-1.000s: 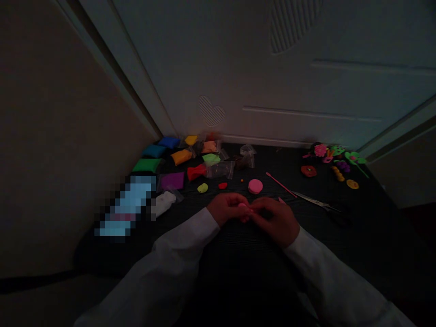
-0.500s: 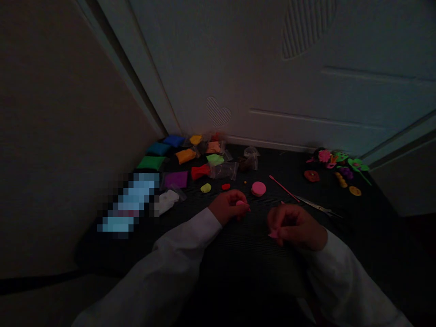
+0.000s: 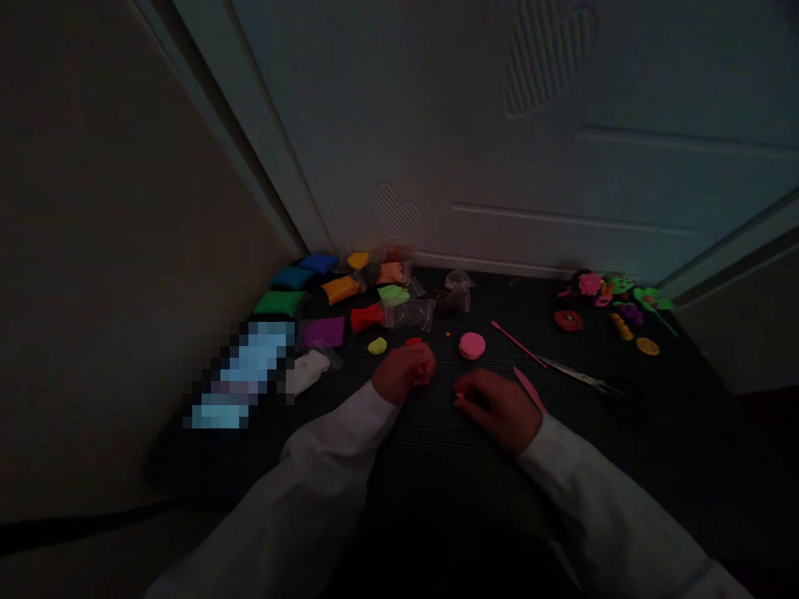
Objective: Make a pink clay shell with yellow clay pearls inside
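Note:
In dim light my left hand (image 3: 404, 373) is curled into a fist on the dark mat (image 3: 437, 466), just below a small red clay lump (image 3: 413, 342); what it holds is hidden. My right hand (image 3: 498, 408) lies knuckles up on the mat with fingers bent down, a bit of pink at its fingertips. A pink modelling stick (image 3: 528, 388) lies beside that hand. A round pink clay disc (image 3: 472, 344) sits just beyond both hands.
Several coloured clay packets (image 3: 340, 289) lie at the back left by the white door (image 3: 499, 125). A yellow-green lump (image 3: 376, 345), a thin pink tool (image 3: 515, 343), scissors (image 3: 587, 379) and small clay flowers (image 3: 615, 295) lie around. A pixelated blue patch (image 3: 240, 374) is at left.
The hands were joined on a pink piece, then parted. My left hand moved up toward the red lump and closed; my right hand came down flat onto the mat.

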The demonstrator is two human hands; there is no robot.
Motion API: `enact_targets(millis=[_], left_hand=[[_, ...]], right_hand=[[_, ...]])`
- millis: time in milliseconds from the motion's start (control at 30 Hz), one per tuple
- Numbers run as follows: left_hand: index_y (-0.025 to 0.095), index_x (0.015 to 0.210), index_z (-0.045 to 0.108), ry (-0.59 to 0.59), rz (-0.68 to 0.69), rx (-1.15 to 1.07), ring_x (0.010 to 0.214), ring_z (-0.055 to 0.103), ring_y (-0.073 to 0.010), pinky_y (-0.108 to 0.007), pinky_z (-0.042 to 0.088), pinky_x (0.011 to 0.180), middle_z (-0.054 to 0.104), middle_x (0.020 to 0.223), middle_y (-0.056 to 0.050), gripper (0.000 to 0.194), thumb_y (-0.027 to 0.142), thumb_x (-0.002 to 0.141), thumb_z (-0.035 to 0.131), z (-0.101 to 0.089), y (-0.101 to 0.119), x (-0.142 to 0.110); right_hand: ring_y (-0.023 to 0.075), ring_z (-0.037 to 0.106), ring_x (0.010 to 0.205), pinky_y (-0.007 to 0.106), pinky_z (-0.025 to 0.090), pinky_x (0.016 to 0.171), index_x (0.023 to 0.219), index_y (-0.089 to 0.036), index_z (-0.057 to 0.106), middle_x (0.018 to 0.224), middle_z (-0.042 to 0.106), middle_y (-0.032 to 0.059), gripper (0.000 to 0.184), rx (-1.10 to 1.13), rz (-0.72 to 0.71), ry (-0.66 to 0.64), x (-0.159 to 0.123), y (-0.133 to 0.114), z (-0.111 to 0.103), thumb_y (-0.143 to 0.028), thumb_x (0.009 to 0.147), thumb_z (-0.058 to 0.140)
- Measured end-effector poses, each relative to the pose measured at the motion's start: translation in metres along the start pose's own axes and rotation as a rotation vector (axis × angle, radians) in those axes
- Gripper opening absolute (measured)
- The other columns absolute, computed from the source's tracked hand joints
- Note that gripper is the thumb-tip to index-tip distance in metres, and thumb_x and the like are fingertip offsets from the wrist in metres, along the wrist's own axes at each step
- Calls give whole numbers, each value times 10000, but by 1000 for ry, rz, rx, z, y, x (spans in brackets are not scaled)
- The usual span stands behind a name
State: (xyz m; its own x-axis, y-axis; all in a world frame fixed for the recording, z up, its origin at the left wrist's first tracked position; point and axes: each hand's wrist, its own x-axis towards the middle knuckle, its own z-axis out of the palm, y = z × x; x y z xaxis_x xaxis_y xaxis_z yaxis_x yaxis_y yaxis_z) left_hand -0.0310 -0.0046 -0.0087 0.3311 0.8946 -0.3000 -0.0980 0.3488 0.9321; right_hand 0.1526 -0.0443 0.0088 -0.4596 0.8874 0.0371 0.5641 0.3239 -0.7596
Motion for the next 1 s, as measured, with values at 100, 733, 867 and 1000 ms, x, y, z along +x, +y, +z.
enact_targets(millis=[100, 733, 867, 1000], left_hand=[[135, 1092, 519, 80, 30, -23, 873, 581, -163, -357, 504, 737, 572, 1047, -76, 315, 334, 850, 486, 0, 1, -2], [186, 951, 640, 201, 458, 457, 725, 532, -128, -270, 421, 730, 585, 737, 1, 244, 193, 733, 530, 3, 8, -14], [187, 1140, 555, 148, 458, 505, 890, 552, -174, -354, 409, 872, 603, 976, -52, 466, 164, 675, 576, 6, 3, -11], [185, 931, 648, 103, 402, 482, 923, 555, -192, -370, 426, 880, 617, 962, -62, 270, 197, 664, 614, 7, 7, -12]], right_hand=[[145, 551, 719, 283, 451, 664, 827, -178, 582, 769, 592, 26, 77, -73, -38, -5, 1, 2, 2, -178, 749, 582], [188, 562, 903, 348, 455, 828, 903, -173, 615, 955, 604, 84, 147, -155, -170, -59, 2, 12, 2, -213, 772, 563], [157, 584, 807, 309, 470, 760, 854, -180, 600, 855, 629, 47, 101, -146, -139, -27, 1, 10, 3, -164, 769, 549], [119, 582, 709, 247, 472, 657, 833, -186, 571, 774, 622, 12, 75, -121, -83, 58, 0, 2, -2, -162, 764, 553]])
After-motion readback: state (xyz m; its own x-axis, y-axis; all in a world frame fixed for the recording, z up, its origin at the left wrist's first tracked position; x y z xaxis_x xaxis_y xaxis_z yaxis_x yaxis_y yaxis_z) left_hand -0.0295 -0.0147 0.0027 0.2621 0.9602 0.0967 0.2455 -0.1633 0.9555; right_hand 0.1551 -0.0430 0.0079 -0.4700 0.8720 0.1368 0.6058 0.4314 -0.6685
